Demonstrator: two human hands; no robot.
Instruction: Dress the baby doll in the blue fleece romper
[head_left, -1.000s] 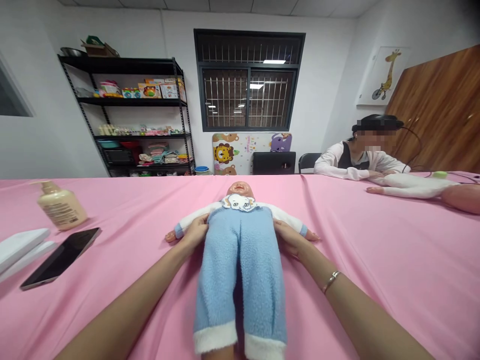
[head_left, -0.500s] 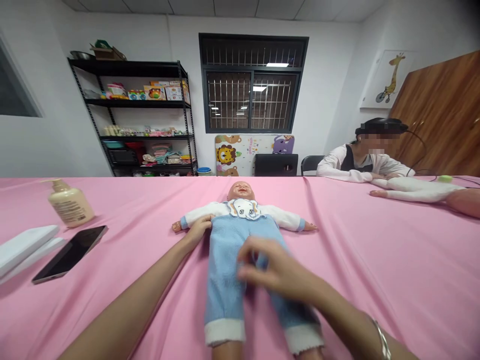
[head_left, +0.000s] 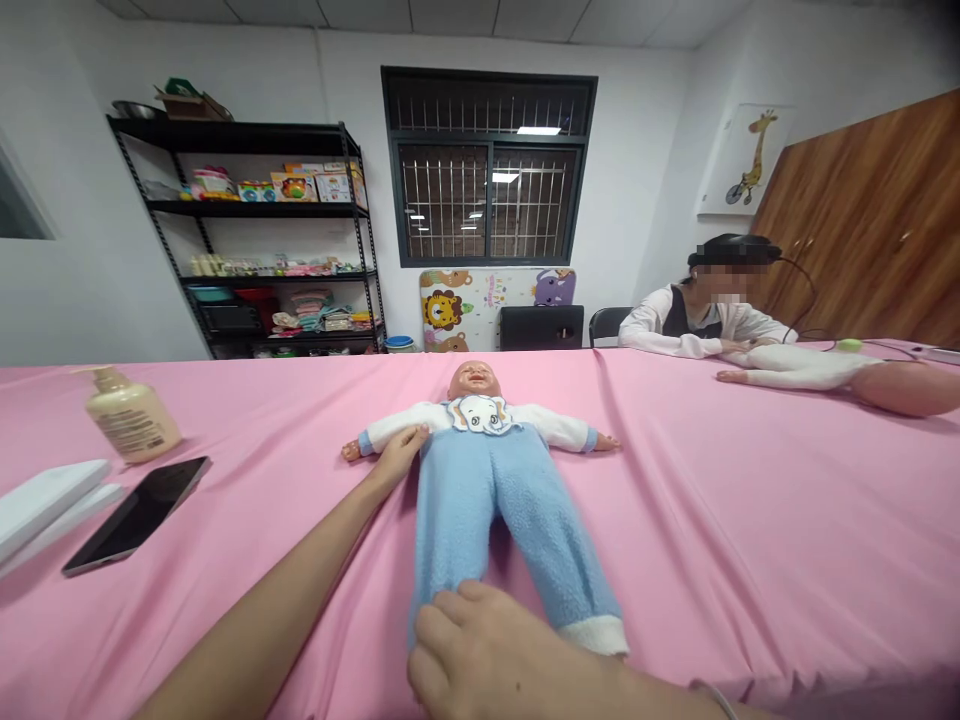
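A baby doll (head_left: 474,380) lies on its back with arms spread, head at the far end. It wears a white long-sleeved top with an elephant-face bib collar (head_left: 481,416) and fuzzy blue trousers (head_left: 459,490) with white cuffs. At the waist, on the left side, my left hand (head_left: 403,455) pinches the trousers' edge. My right hand (head_left: 480,640) is curled over the lower part of the left-side trouser leg, gripping the cloth and hiding its cuff and the foot. The other cuff (head_left: 596,636) lies in plain sight on the cloth.
A pink cloth (head_left: 697,520) covers the table. To the left stand a pump bottle (head_left: 131,415), a phone (head_left: 139,515) and a white pack (head_left: 52,500). Across the table at right sits a person (head_left: 675,318) beside another doll (head_left: 802,368). Behind is a shelf rack (head_left: 240,205).
My right hand has come down from above the doll's thighs to the lower left-side trouser leg and closed there. My left hand stays at the waist. The view has turned slightly right.
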